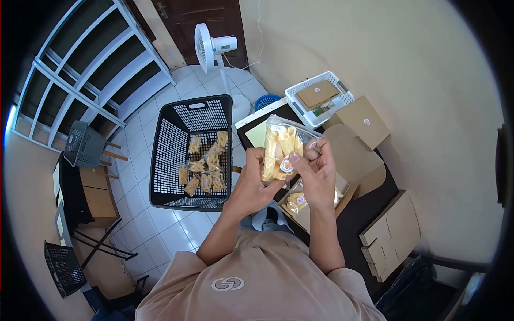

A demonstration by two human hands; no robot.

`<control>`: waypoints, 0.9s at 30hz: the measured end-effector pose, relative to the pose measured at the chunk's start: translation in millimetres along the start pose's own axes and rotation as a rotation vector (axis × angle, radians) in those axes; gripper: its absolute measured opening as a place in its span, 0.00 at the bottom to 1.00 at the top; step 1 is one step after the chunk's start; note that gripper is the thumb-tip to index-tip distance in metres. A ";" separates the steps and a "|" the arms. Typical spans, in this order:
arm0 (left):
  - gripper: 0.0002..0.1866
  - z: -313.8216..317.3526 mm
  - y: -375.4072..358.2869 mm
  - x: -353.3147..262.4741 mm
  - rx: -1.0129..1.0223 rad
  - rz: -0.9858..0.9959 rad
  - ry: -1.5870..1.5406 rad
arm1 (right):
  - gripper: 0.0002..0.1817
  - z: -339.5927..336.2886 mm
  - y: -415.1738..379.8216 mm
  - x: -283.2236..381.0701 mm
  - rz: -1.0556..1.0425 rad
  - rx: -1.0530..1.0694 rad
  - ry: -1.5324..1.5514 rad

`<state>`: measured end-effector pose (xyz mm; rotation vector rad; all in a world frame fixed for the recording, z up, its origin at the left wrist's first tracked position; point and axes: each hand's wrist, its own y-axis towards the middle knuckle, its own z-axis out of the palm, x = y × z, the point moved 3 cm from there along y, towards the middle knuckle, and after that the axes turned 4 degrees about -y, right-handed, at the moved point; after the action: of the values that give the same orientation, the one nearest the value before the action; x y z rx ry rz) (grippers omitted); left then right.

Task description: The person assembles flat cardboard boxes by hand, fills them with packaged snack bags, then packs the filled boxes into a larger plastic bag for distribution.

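item: clear snack bag (282, 148) of pale yellow sticks, centre frame, long axis near upright, top leaning right; round orange-and-white sticker, text unreadable. left hand (251, 182) grips its lower left edge, right hand (316, 168) pinches the right side, fingers closed on it. below: open cardboard box (350, 160) on dark table (353, 219). left: black basket (176, 155) with similar bags, bare tile floor beyond.
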<state>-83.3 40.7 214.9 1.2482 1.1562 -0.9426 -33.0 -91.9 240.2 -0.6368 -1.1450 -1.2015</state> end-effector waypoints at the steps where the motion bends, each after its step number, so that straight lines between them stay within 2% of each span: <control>1: 0.27 1.4 -0.3 -1.7 0.009 0.027 0.011 | 0.15 -2.2 -1.4 -0.1 0.044 0.001 0.030; 5: 0.27 5.9 -2.4 -6.3 -0.015 0.063 0.083 | 0.15 -8.3 -2.5 -3.1 0.090 0.044 0.204; 9: 0.26 9.1 -4.7 -17.2 -0.028 0.030 0.192 | 0.17 -5.6 -7.0 -6.4 0.085 0.012 0.168; 11: 0.27 12.2 -5.2 -23.1 -0.015 -0.027 0.206 | 0.21 2.2 -7.3 -1.0 0.031 -0.069 0.059; 15: 0.27 12.9 -5.9 -29.3 -0.015 0.029 0.289 | 0.25 3.0 -9.2 2.5 0.061 -0.047 0.050; 18: 0.27 11.9 -5.2 -22.0 -0.023 0.040 0.201 | 0.27 3.3 -10.1 7.4 0.003 0.024 0.029; 23: 0.27 13.5 -9.6 -13.3 -0.023 0.041 0.135 | 0.28 -4.4 -14.7 12.3 0.118 0.161 0.031; 27: 0.27 17.4 -9.0 -20.6 -0.026 0.065 0.158 | 0.26 -13.2 -17.0 12.5 0.083 0.203 0.134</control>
<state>-93.9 20.9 232.4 1.3500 1.2388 -0.7893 -45.2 -113.2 244.2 -0.4384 -1.1000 -1.0261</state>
